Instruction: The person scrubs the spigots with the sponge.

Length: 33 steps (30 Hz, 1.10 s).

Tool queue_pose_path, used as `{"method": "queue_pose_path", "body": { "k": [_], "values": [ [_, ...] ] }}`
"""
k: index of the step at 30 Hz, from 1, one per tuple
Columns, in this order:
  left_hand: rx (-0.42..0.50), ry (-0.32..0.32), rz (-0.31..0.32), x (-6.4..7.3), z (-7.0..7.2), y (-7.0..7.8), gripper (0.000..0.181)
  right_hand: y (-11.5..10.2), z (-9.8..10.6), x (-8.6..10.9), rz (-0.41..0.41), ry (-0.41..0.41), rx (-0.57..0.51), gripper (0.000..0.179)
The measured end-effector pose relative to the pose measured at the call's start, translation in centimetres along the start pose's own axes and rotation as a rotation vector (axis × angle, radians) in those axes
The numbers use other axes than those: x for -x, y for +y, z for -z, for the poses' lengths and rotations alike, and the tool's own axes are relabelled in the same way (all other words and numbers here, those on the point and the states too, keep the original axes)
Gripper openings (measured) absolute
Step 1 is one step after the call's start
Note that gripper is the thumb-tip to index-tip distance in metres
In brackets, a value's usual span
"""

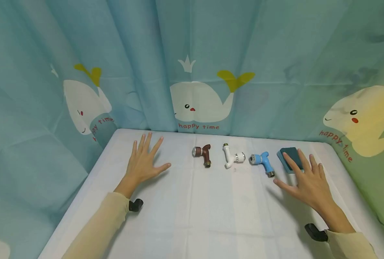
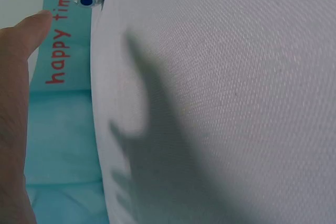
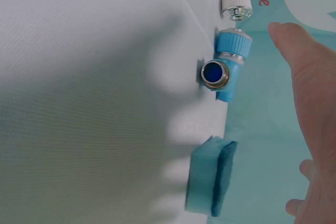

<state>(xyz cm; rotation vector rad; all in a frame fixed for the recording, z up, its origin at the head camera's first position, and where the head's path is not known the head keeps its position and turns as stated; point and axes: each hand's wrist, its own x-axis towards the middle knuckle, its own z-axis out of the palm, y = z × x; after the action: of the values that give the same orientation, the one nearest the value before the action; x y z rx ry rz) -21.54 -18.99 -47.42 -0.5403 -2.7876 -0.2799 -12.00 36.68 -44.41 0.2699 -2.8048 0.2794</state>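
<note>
Three small taps lie in a row toward the back of the table: a brown tap point(image 1: 206, 155), a white tap point(image 1: 229, 157) and a blue tap point(image 1: 265, 163). Right of them is a blue sponge point(image 1: 286, 166) with a darker top layer, partly covered by fingers in the head view. My left hand point(image 1: 143, 163) is spread over the cloth, left of the brown tap, and holds nothing. Fingers spread, my right hand point(image 1: 311, 183) hovers by the sponge, its thumb close to the blue tap's threaded end. In the right wrist view the sponge point(image 3: 205, 177) sits apart from the hand.
A white cloth point(image 1: 211, 208) covers the table. Behind it and at the sides hangs a blue-green curtain point(image 1: 140, 54) printed with whales. Each wrist carries a black camera mount, one at the left sleeve point(image 1: 98, 226) and one at the right sleeve point(image 1: 350, 244).
</note>
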Motion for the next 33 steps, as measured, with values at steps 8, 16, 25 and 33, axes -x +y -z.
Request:
{"method": "queue_pose_path", "body": {
  "k": [8, 16, 25, 33],
  "values": [
    [0.007, 0.014, 0.002, -0.3, 0.5, -0.1, 0.102, 0.2, 0.2, -0.1, 0.000, 0.022, -0.016, 0.105],
    [0.004, 0.020, 0.002, -0.6, 0.8, -0.2, 0.101, 1.5, 0.5, -1.7, -0.003, 0.003, -0.023, 0.100],
    [0.010, 0.009, -0.013, -0.5, 0.5, -0.1, 0.100, 4.3, 2.1, -9.5, -0.049, -0.557, -0.066, 0.088],
    [0.070, -0.044, -0.052, -1.2, 0.2, 2.5, 0.098, 4.5, 1.2, -10.7, -0.095, -0.662, -0.018, 0.079]
  ]
}}
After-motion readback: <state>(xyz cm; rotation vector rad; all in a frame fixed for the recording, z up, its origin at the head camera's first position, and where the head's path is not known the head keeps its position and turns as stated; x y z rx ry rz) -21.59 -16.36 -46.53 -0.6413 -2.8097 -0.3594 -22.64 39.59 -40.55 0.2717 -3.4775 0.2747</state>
